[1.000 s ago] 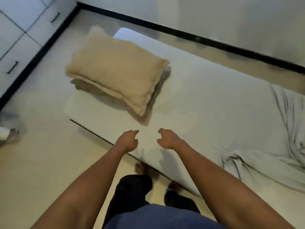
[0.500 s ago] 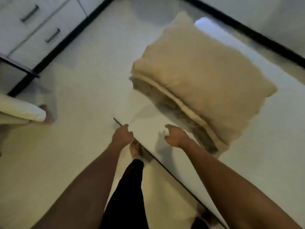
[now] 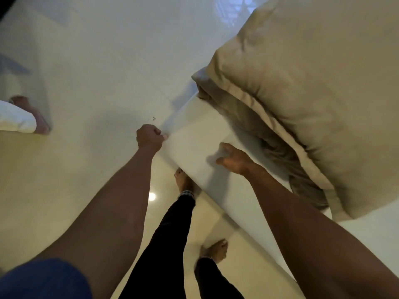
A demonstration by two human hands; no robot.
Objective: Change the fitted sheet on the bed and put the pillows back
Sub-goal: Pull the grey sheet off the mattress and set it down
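Cloth on a glossy floor

Beige pillow (image 3: 313, 100) of soft, creased matt cloth; white mattress (image 3: 194, 143) smooth and matt; cream floor (image 3: 97, 61) polished, mirroring light.

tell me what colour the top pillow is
Plain beige; the top pillow has no pattern. The head view, the only one, shows it well.

My sleeve (image 3: 43, 279): blue, short.
My trousers (image 3: 164, 244): black; checked cuff (image 3: 186, 193) on the leg nearest the bed (image 3: 194, 143).
My feet (image 3: 183, 180): bare.
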